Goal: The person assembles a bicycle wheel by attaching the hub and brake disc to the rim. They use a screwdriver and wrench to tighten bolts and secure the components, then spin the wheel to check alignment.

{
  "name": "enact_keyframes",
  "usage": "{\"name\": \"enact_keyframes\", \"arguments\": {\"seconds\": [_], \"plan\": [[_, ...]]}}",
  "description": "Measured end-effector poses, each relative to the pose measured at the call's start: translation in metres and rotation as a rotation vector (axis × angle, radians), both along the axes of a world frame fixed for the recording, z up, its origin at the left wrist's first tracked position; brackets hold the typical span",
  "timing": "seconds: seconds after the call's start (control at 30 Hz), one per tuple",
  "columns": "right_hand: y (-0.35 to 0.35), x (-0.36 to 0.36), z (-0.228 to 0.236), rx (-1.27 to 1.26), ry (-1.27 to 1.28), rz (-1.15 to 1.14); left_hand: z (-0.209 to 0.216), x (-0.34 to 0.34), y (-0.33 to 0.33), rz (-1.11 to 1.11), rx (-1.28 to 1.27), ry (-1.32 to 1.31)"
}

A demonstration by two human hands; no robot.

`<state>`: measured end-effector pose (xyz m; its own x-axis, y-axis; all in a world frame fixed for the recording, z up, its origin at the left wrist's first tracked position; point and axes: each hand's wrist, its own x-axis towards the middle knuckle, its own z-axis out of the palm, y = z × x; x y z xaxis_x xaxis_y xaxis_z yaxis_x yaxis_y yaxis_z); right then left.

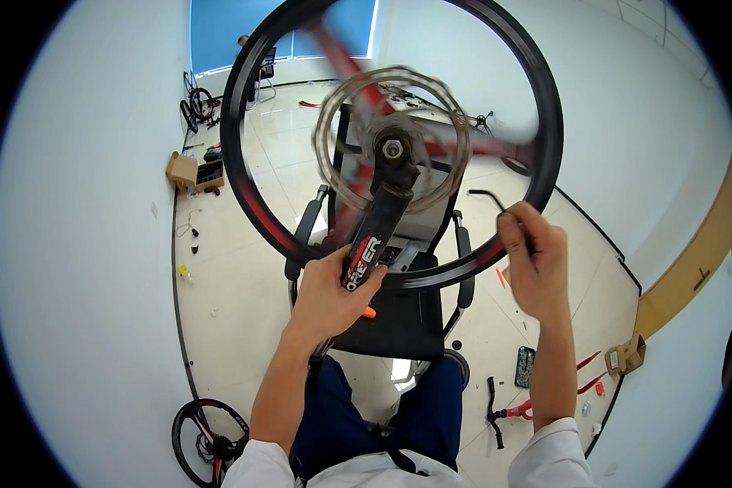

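A bicycle wheel point(552, 122) with a black rim and red spokes is held up before me; its spokes are smeared by motion. A silver brake disc point(461, 150) surrounds the hub, where a nut point(392, 148) shows at the centre. My left hand point(327, 299) is wrapped round a black fork leg point(380, 221), which slants up to the hub. Beside the rim's lower right, my right hand point(537, 259) is closed round a black hex key point(486, 194). The key's bent end points left, apart from the hub; its other end is hidden in the fingers.
Behind the wheel stands a black office chair point(398, 329) with armrests. Another wheel point(189, 411) lies at lower left, and a red frame part with a black handlebar point(494, 415) at lower right. Cardboard boxes point(184, 168) sit by the left wall. A person point(244, 41) is far back.
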<state>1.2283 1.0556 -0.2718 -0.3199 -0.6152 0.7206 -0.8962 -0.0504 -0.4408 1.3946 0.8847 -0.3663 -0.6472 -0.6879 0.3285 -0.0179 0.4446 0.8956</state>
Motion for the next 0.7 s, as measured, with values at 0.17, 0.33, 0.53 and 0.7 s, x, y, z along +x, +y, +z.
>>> {"name": "enact_keyframes", "arguments": {"seconds": [0.17, 0.33, 0.53, 0.7], "plan": [[0.019, -0.008, -0.002, -0.037, -0.026, -0.081, -0.002, 0.006, -0.001, 0.058, 0.027, 0.020], [0.045, -0.033, -0.051, -0.119, -0.212, -0.273, -0.002, 0.011, -0.002, 0.081, 0.034, 0.077], [0.032, -0.056, -0.097, -0.092, -0.211, -0.401, 0.003, 0.018, -0.001, 0.123, 0.075, 0.050], [0.015, -0.039, -0.094, -0.092, -0.154, -0.333, -0.001, 0.019, -0.003, 0.114, 0.057, 0.056]]}}
